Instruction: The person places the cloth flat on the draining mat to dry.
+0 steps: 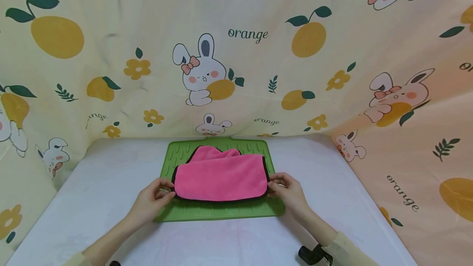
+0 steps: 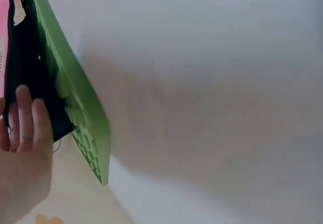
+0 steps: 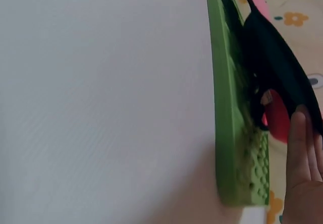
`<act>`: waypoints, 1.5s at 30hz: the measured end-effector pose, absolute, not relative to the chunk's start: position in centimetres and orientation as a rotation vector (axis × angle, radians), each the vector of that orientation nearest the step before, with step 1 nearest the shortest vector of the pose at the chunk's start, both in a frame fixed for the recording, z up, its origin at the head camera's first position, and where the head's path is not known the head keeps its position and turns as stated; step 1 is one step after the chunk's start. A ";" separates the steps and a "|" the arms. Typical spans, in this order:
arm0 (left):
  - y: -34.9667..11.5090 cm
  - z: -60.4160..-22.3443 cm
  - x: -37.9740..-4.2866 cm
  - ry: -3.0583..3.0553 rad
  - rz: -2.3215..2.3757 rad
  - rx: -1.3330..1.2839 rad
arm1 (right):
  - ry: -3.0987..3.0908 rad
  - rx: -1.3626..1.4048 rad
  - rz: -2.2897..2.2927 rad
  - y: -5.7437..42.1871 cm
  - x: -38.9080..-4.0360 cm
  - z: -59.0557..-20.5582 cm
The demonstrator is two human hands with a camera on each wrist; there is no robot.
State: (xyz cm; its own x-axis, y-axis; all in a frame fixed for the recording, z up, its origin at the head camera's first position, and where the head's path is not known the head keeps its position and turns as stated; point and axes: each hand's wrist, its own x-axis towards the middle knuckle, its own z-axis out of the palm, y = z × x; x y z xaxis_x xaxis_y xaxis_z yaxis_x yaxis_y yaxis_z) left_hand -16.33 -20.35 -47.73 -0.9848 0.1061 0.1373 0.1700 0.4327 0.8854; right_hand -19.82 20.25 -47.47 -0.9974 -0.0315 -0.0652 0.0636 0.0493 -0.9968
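A pink cloth (image 1: pixel 221 177) with a black edge lies folded over itself across a green ridged mat (image 1: pixel 192 212) in the head view. My left hand (image 1: pixel 150 199) pinches its left edge between thumb and fingers. At the opposite edge, my right hand (image 1: pixel 290 195) pinches the cloth the same way. Both wrist views show the cloth's dark underside (image 2: pixel 33 77) lifted a little off the mat. In the right wrist view, a rounded pink part of the cloth (image 3: pixel 276 115) shows beneath the dark underside.
The mat rests on a white table (image 1: pixel 122 163), its back tab near the far edge. A curtain (image 1: pixel 258 65) printed with rabbits and oranges hangs behind and along the sides. A black device (image 1: pixel 314 254) sits at my right wrist.
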 end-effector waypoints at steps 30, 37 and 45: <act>-20.8 -48.7 -15.8 -2.942 -1.316 -0.406 | 2.614 -0.077 -1.483 21.7 -18.3 -48.7; -20.8 -48.9 -15.9 -2.950 -1.339 -0.416 | 2.682 -0.097 -1.417 21.6 -18.5 -48.9; -20.9 -49.0 -16.0 -2.962 -1.340 -0.437 | 2.684 -0.105 -1.412 21.6 -18.6 -48.9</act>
